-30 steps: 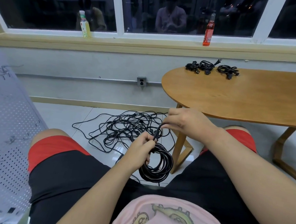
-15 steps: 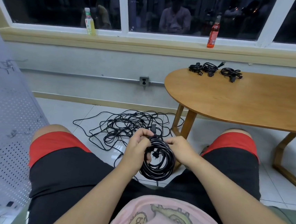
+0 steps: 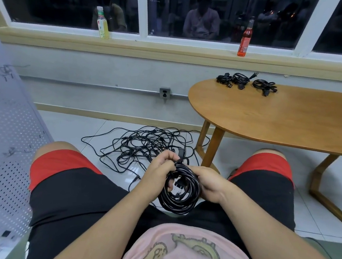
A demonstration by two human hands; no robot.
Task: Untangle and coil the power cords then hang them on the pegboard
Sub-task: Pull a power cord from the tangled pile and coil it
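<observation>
The left grip (image 3: 158, 171) is clamped round the top of the coiled power cord (image 3: 176, 208). The right grip (image 3: 210, 185) clasps its right side.

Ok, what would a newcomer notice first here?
A black coiled cord hangs at centre, the left hand gripping its top and the right hand its side. Behind it a tangled heap of cords sprawls on the floor, and three coils lie far back on the wooden table.
</observation>
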